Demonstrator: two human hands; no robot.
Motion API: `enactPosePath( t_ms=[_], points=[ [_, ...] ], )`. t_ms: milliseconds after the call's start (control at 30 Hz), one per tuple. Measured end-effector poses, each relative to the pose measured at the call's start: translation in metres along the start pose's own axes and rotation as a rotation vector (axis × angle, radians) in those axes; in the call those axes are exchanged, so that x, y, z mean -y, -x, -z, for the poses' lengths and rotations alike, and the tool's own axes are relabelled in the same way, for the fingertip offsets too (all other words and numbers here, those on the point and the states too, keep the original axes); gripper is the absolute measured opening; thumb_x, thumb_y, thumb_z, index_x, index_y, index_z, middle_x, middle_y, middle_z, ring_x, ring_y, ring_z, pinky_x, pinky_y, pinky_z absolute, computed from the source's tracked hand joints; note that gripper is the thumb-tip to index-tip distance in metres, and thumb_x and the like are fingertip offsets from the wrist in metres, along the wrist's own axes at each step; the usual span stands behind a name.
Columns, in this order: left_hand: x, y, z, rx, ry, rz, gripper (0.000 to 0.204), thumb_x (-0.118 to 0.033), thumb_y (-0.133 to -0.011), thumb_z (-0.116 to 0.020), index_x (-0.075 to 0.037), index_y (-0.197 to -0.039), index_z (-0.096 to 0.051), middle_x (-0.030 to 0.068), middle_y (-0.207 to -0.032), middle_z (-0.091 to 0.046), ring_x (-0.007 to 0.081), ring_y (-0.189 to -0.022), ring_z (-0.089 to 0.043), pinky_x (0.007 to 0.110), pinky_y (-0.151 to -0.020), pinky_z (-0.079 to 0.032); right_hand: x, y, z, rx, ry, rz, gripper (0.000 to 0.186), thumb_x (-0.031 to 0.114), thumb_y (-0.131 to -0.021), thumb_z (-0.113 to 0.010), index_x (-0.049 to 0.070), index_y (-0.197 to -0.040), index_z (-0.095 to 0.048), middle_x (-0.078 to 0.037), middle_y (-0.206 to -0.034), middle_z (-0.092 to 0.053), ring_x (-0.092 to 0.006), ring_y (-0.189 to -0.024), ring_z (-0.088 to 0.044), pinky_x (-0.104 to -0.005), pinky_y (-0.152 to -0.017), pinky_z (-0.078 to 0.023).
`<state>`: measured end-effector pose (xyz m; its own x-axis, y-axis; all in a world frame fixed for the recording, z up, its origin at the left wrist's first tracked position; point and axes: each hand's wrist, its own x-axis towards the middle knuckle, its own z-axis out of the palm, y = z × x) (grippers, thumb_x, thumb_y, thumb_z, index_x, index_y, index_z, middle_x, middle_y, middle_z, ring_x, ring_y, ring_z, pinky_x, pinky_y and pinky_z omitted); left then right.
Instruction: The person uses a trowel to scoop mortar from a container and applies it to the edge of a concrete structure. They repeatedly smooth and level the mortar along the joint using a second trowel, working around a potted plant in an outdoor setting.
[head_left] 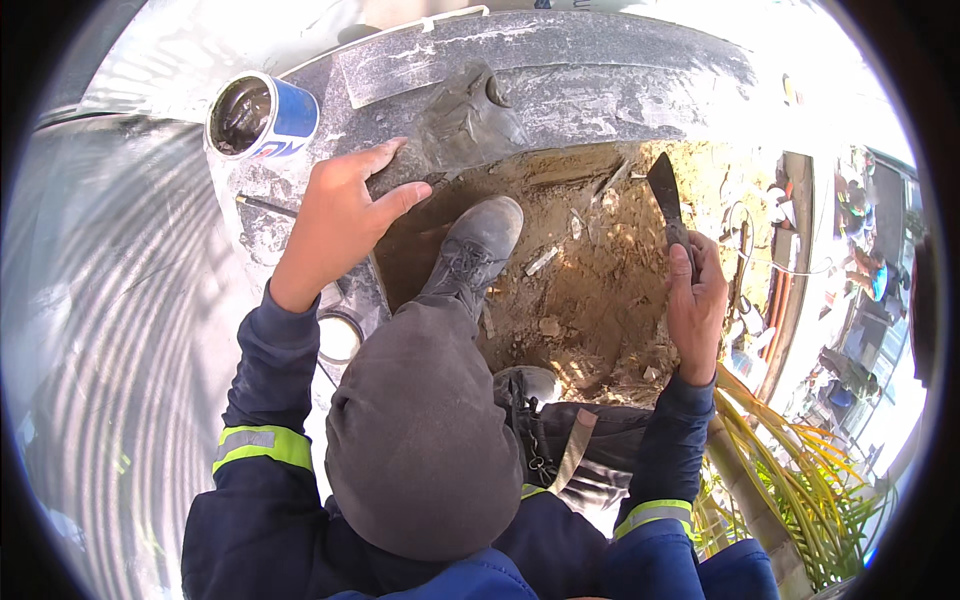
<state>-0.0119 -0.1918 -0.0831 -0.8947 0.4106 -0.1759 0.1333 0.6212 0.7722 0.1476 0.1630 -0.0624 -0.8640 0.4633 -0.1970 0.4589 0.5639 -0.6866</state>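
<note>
My left hand grips the dusty grey slab's edge, thumb and fingers apart around it, beside a crumpled translucent plastic bag. My right hand holds a putty knife by its handle, dark blade pointing up, over a dirt pit with small debris. My left shoe rests at the pit's left side; the other is lower down. A blue and white can with dark contents stands on the slab at upper left, above a thin tool lying by my left hand.
A white-rimmed container sits left of my knee. Palm fronds and a stalk are at lower right. Beyond the pit are long boards, a looping cable and small distant figures. A pale curved surface fills the left side.
</note>
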Motion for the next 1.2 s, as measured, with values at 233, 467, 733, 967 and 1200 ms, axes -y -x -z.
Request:
enactPosePath(
  t_ms=[233,467,733,967,1200],
  points=[
    [-0.033,0.023,0.010,-0.133,0.119,-0.047,0.060,-0.023,-0.087,-0.081,0.013,-0.130,-0.062,0.0297,-0.112,-0.073,0.0252,-0.101,-0.073,0.033,-0.091,-0.053,0.002,-0.079,-0.002,0.360,-0.047,-0.096,0.031,0.023,-0.104,-0.058,-0.005,-0.106,-0.070,-0.007,-0.080,-0.070,-0.0076,-0.057,-0.057,-0.0278,-0.057,-0.048],
    [-0.040,0.051,0.020,-0.165,0.253,0.020,0.059,-0.023,-0.089,-0.081,0.014,-0.130,-0.061,0.0182,-0.094,-0.075,0.0143,-0.079,-0.065,0.029,-0.077,-0.052,-0.056,-0.133,0.017,-0.377,0.493,-0.081,0.035,0.026,-0.104,-0.053,-0.006,-0.100,-0.067,-0.031,-0.099,-0.070,-0.0506,-0.095,-0.067,-0.0550,-0.084,-0.051],
    [-0.018,0.058,0.007,-0.095,0.295,0.127,0.063,-0.026,-0.090,-0.080,0.013,-0.135,-0.059,0.0084,-0.080,-0.069,0.0076,-0.060,-0.054,0.026,-0.059,-0.046,0.004,0.016,0.029,-0.268,0.294,0.092,0.037,0.025,-0.102,-0.061,-0.006,-0.121,-0.064,-0.029,-0.101,-0.072,-0.0441,-0.092,-0.070,-0.0465,-0.080,-0.054],
    [-0.055,0.035,0.027,-0.054,0.065,-0.158,0.060,-0.031,-0.089,-0.079,0.014,-0.125,-0.064,0.0309,-0.100,-0.072,0.0300,-0.079,-0.070,0.037,-0.079,-0.053,0.052,0.064,0.037,-0.231,-0.066,0.233,0.029,0.010,-0.096,-0.070,-0.005,-0.121,-0.063,-0.018,-0.099,-0.070,-0.0240,-0.083,-0.071,-0.0357,-0.074,-0.055],
    [-0.082,0.022,0.042,-0.013,-0.060,-0.461,0.058,-0.034,-0.089,-0.078,0.011,-0.123,-0.066,0.0344,-0.111,-0.068,0.0420,-0.108,-0.070,0.039,-0.092,-0.053,0.112,0.070,0.092,-0.098,0.404,0.687,0.038,0.011,-0.092,-0.075,0.000,-0.128,-0.066,-0.018,-0.104,-0.070,-0.0310,-0.087,-0.070,-0.0370,-0.077,-0.055]
  ],
)
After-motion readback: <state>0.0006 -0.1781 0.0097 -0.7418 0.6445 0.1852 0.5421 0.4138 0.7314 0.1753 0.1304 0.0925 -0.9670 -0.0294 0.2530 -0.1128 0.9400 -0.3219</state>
